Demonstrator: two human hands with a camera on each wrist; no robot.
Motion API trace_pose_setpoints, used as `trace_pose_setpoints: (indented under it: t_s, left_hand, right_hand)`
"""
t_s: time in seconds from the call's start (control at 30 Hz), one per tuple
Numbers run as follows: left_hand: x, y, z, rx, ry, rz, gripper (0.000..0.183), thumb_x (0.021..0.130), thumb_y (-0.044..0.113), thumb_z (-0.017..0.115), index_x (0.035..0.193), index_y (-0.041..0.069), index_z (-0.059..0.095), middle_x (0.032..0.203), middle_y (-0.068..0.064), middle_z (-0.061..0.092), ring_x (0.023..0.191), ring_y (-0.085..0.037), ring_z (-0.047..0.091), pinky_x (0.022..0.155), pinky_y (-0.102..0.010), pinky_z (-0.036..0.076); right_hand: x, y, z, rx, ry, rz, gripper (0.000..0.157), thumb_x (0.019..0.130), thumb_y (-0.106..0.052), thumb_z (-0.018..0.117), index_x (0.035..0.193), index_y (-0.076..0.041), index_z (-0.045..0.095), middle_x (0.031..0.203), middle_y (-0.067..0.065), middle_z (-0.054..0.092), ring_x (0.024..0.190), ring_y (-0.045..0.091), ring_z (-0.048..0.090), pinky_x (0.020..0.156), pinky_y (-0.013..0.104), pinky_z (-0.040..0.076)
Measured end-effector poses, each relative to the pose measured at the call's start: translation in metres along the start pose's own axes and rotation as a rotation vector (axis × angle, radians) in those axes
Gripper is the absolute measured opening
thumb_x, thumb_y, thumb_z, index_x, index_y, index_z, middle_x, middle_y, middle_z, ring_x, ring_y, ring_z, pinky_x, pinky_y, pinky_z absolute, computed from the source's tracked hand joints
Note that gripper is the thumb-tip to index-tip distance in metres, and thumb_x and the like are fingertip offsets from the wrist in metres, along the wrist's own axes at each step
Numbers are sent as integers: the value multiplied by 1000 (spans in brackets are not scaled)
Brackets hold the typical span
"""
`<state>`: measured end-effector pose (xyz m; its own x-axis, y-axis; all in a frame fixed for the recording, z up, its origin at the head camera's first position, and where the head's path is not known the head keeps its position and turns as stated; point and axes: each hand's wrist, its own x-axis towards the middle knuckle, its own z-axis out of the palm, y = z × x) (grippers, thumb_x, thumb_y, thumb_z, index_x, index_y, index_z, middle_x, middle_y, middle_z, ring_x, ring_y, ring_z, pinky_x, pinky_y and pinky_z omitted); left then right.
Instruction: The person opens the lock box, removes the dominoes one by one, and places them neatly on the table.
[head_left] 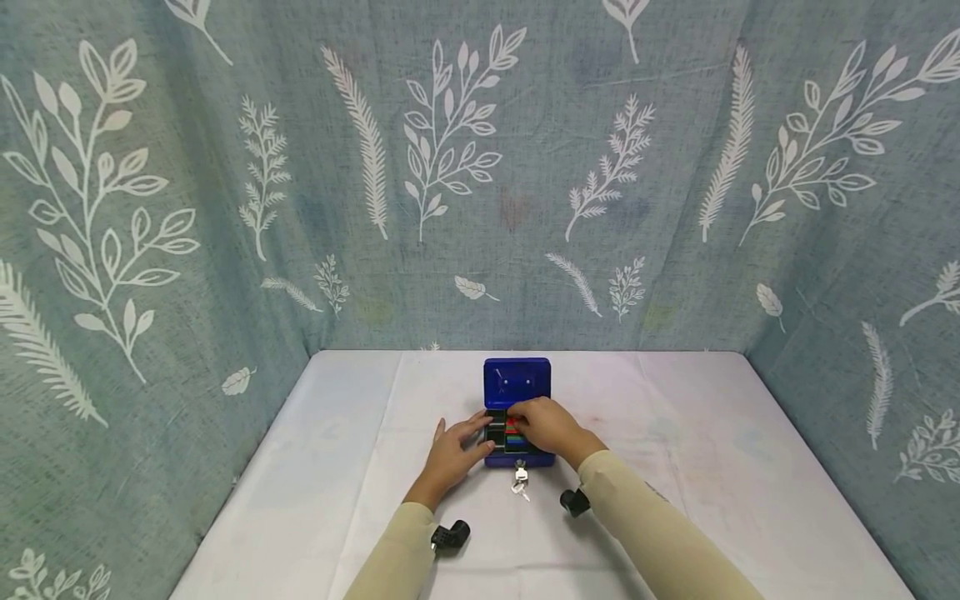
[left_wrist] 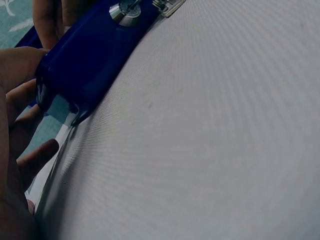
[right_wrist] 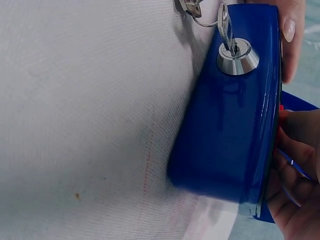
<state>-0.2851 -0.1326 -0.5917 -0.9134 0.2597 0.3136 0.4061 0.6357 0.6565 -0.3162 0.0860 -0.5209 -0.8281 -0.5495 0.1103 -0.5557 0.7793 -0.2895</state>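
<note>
A blue cash box (head_left: 519, 459) stands on the table, its lid (head_left: 517, 383) raised at the back. Inside is a black tray (head_left: 496, 431) with compartments, one holding small red, green and blue pieces (head_left: 514, 439). My left hand (head_left: 452, 454) grips the box's left side, thumb over the rim and fingers along the outer wall. From the right, my right hand (head_left: 551, 427) reaches in, its curled fingers pinching a red piece (right_wrist: 282, 107); its fingertips are partly hidden. A ring of keys (head_left: 521, 482) hangs from the front lock (right_wrist: 237, 58), where one key is inserted.
A white cloth (head_left: 360, 500) covers the table. Patterned blue-green curtains (head_left: 300, 167) stand at the back and both sides. Black wrist cameras (head_left: 451, 534) are strapped below the sleeves.
</note>
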Motion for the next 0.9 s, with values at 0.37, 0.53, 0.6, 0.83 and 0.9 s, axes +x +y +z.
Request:
trace_pose_setpoints:
  t_s: [0.37,0.53,0.6,0.83,0.9]
  left_hand:
    - [0,0,1,-19,5,7,50,88,46,66,132,22,63,140,9,52,129,-24,49,115,-60,2]
    - [-1,-1,0,-19,2,2,51,88,47,65,133,23,62,141,7,53,129,-23,49,115,-60,2]
    - [0,-2,0,-18,1,1,51,88,47,65,133,23,62,141,7,53,129,-23,49,115,-60,2]
    - [0,-4,2,-10,4,3,51,88,47,66,132,21,63,141,7,53,128,-22,49,115,-60,2]
    - [0,-3,1,-9,3,5,51,88,47,66,132,21,63,141,7,53,128,-23,50,115,-60,2]
  right_hand:
    - [1,1,-3,64,1,41,24,91,-19,69,113,-11,72,104,0,71,99,17,65,90,38,53]
    - [1,2,-2,70,7,38,24,91,-19,69,113,-11,72,101,-1,71,97,16,65,89,37,54]
    - [2,3,-2,69,9,38,23,91,-19,69,113,-12,72,101,-2,71,97,15,65,89,36,53]
    - [1,4,-2,81,38,34,21,91,-19,70,111,-13,73,101,-2,71,96,14,65,88,35,54]
    - [1,5,-3,86,57,25,20,91,-19,70,110,-13,73,100,-3,71,94,14,65,87,35,54]
